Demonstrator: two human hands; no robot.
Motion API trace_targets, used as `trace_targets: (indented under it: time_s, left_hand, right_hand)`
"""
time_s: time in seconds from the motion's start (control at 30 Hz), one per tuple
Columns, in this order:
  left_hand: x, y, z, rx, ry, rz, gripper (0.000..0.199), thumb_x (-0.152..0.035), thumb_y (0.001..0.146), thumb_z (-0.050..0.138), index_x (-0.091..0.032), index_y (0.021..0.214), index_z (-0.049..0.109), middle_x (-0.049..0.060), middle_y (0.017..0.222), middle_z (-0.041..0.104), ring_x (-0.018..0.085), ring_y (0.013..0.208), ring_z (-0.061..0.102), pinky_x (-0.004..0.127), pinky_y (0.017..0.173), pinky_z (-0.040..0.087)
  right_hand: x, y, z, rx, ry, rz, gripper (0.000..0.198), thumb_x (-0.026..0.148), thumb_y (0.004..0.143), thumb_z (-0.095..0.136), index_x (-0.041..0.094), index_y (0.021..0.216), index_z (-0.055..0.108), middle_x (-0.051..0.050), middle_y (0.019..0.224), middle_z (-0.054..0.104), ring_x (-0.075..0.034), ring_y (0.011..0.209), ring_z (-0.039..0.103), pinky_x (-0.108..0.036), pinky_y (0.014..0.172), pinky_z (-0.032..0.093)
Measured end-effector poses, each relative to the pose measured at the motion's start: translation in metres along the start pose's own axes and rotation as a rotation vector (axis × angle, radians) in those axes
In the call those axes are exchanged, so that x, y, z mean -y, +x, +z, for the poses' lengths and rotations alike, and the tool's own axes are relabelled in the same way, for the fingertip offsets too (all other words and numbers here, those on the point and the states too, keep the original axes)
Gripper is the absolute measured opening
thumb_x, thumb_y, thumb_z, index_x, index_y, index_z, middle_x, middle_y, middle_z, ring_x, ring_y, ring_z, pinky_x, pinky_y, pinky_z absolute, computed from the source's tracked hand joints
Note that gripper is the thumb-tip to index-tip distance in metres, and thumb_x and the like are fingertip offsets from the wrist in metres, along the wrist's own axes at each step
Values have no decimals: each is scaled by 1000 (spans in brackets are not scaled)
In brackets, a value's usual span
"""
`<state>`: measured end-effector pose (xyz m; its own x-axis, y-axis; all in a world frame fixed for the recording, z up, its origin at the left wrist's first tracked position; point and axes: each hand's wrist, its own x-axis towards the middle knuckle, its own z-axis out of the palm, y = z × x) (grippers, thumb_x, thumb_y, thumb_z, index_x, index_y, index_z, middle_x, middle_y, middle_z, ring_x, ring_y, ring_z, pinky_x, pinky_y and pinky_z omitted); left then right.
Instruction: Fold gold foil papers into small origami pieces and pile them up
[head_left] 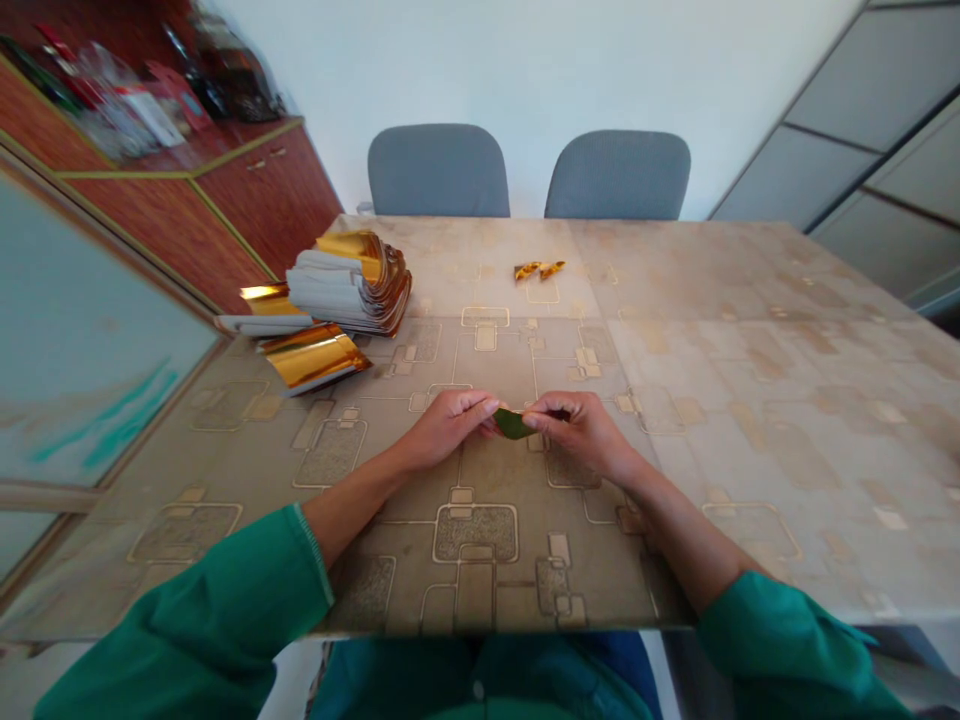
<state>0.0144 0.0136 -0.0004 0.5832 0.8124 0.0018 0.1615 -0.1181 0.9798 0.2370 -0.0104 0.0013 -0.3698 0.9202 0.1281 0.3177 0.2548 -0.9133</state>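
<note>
Both hands [456,425] [576,428] pinch one small piece [512,424] (it looks green).

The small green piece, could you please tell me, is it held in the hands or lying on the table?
Held: the left hand pinches one end of the small green piece and the right hand the other.
</note>
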Motion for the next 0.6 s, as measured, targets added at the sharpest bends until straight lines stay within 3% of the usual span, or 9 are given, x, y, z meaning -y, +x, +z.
trace_targets:
  time_s: [0.13, 0.43, 0.6]
  left_hand:
    - [-11, 0, 8, -105, 236, 94, 20, -31, 85, 61, -15, 88, 73, 4, 81, 74, 14, 72, 66, 23, 66, 50]
    - [-17, -6, 25, -361, 385, 242, 15, -22, 82, 59, -15, 74, 71, 2, 68, 71, 11, 59, 62, 20, 57, 46]
    - [-16, -9, 27, -370, 392, 252, 16, -22, 84, 61, -15, 75, 73, 3, 69, 72, 12, 59, 63, 21, 58, 47]
  right_hand:
    - [4, 1, 3, -67, -123, -28, 15, 29, 86, 60, 21, 74, 67, 0, 71, 69, -13, 66, 61, -26, 62, 44]
    - [17, 2, 14, -96, -130, -50, 16, 31, 87, 60, 22, 74, 61, 0, 72, 66, -14, 71, 58, -27, 65, 44]
    - [18, 0, 10, -98, -129, -87, 20, 31, 89, 59, 22, 73, 64, 0, 70, 66, -14, 71, 58, -28, 68, 43]
